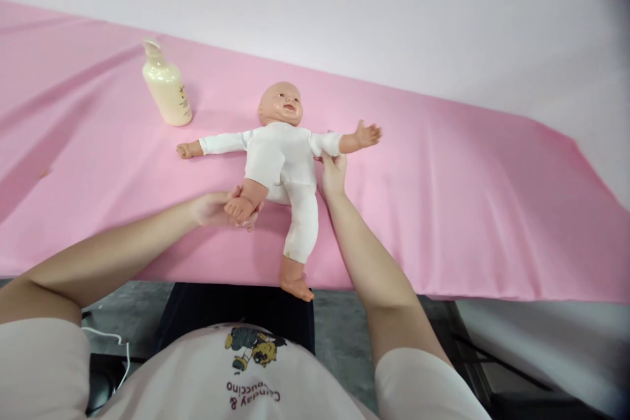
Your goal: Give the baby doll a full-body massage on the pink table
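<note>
At far left, a pump bottle [170, 97] is standing on the pink cover [472, 210], apart from both hands; nearer, the left hand [216, 208] is grasping the bent leg [255, 191] of a doll [299, 157]. The doll is lying face-up in the middle, and the right hand [334, 174] is touching its sleeved arm [325, 142] from below, fingers too hidden to tell whether they are gripping. The handling seems to be under way, unfinished, the other leg [301, 226] lying unheld.

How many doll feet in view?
2. One foot is bent up in front of the left hand; the other foot is at the pink cover's near edge. Neither is hidden.
</note>
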{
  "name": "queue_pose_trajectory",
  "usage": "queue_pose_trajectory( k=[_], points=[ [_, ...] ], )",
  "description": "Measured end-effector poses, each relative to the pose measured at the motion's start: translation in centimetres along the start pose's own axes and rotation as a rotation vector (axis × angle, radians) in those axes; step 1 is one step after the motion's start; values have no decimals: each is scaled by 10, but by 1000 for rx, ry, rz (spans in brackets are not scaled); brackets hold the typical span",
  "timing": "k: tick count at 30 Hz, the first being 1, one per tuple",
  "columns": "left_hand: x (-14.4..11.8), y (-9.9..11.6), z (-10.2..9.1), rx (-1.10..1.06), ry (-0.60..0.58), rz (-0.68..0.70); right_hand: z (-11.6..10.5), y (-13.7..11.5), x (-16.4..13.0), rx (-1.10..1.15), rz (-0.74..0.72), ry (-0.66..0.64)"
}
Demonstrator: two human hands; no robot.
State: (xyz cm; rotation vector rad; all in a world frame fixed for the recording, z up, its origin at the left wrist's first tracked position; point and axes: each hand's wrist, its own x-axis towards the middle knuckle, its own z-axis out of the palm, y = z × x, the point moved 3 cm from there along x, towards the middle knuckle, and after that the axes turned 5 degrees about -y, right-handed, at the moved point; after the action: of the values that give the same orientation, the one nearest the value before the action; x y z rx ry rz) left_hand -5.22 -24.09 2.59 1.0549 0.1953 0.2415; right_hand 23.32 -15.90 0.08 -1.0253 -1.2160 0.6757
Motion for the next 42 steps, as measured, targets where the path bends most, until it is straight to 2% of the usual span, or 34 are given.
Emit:
queue_pose_trajectory(
  k=[4, 6, 12, 17, 21, 24, 27, 30, 32, 36, 42],
  points=[
    [3, 4, 3, -184, 63, 50, 2, -14, -4, -345, -265, -163],
    [4, 5, 3, -216, 115, 48, 4, -18, -5, -451, -325, -209],
    [6, -1, 0, -264, 173, 31, 6, -18, -6, -623, -326, -283],
    [5, -7, -4, -274, 195, 28, 6, -17, -6, -648, -325, -288],
    [1, -11, -11, -196, 104, -39, 4, -16, -5, -538, -279, -245],
    [-4, -10, -9, -116, -77, -128, 2, -9, -2, -358, -168, -164],
    [-10, -6, 0, -45, -277, -228, -1, 1, 2, -123, 1, -79],
    [-15, -2, 9, 56, -410, -347, -3, 9, 4, 66, 145, 22],
    [-16, -3, 12, 140, -442, -423, -4, 12, 4, 151, 193, 97],
    [-15, -8, 9, 195, -411, -493, -6, 22, 4, 315, 316, 205],
    [-15, -5, 11, 195, -380, -505, -11, 37, 8, 448, 448, 232]
  ],
)
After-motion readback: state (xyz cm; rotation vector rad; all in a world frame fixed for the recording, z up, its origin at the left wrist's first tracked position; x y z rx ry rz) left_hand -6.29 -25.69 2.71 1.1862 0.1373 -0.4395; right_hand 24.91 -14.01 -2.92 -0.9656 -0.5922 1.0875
